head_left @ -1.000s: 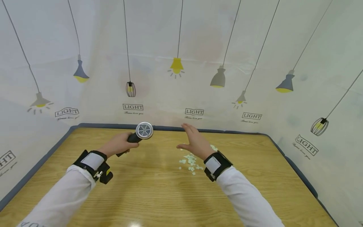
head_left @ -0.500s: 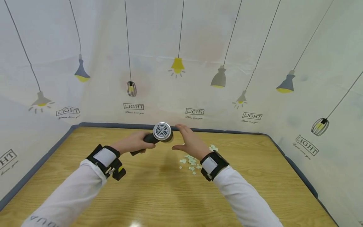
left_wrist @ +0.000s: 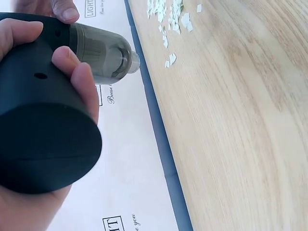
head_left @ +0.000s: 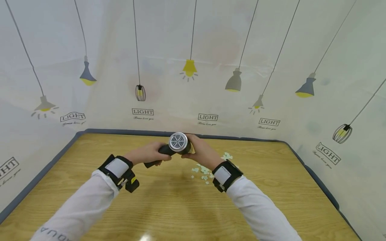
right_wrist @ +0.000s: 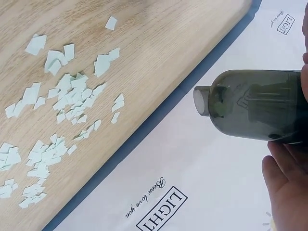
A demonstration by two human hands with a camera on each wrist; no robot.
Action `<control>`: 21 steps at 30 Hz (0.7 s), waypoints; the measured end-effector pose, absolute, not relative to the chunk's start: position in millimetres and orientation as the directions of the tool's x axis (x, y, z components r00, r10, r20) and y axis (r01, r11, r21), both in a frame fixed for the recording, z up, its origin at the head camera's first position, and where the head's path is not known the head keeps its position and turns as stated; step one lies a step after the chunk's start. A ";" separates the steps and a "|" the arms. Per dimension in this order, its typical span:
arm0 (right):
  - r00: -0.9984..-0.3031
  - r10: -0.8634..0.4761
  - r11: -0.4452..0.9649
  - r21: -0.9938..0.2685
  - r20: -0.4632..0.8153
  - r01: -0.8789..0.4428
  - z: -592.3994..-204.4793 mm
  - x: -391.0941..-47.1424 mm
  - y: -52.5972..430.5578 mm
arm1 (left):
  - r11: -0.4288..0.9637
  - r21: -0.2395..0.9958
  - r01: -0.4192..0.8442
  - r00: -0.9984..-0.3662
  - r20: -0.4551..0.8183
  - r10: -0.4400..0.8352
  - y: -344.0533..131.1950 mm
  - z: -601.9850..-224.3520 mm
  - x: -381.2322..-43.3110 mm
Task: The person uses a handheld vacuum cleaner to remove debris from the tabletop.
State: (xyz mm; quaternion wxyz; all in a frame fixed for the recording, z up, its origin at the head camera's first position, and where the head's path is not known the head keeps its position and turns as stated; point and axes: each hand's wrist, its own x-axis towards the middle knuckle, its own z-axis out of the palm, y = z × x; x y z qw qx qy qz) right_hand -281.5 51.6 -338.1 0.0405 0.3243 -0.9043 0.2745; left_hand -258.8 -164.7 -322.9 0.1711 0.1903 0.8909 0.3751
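A black handheld vacuum [head_left: 178, 142] with a silver round vent at its rear is held above the wooden table. My left hand [head_left: 150, 154] grips its handle, fingers wrapped round it, as the left wrist view shows close up. On the other side, my right hand [head_left: 204, 152] holds the body between thumb and fingers. The smoky clear dust cup [right_wrist: 250, 103] with its short nozzle points away from me, toward the back. Small pale green paper scraps [right_wrist: 72, 96] lie scattered on the table, below and near my right hand.
The wooden table [head_left: 169, 207] has a dark grey border [head_left: 120, 132] along its back and sides. Behind it rises a white sheet [head_left: 169, 40] printed with hanging lamps. Both wrists wear black straps [head_left: 227, 175] with devices on them.
My left hand has brought the handheld vacuum to the right. My right hand has moved slightly left, and its thumb and fingers have come round the vacuum's body.
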 end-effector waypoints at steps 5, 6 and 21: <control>-0.792 -0.564 0.651 -0.464 0.233 -0.600 -340.2 -280.9 52.1 | 0.616 0.762 0.201 -0.849 -0.177 0.497 -164.7 -329.9 -260.9; -0.791 -0.567 0.651 -0.462 0.232 -0.602 -340.6 -281.1 52.4 | 0.610 0.768 0.195 -0.846 -0.183 0.501 -164.2 -330.7 -261.3; -0.778 -0.592 0.549 -0.601 0.212 -0.581 -346.8 -286.1 62.6 | 0.542 0.826 0.156 -0.812 -0.205 0.547 -156.9 -335.2 -265.9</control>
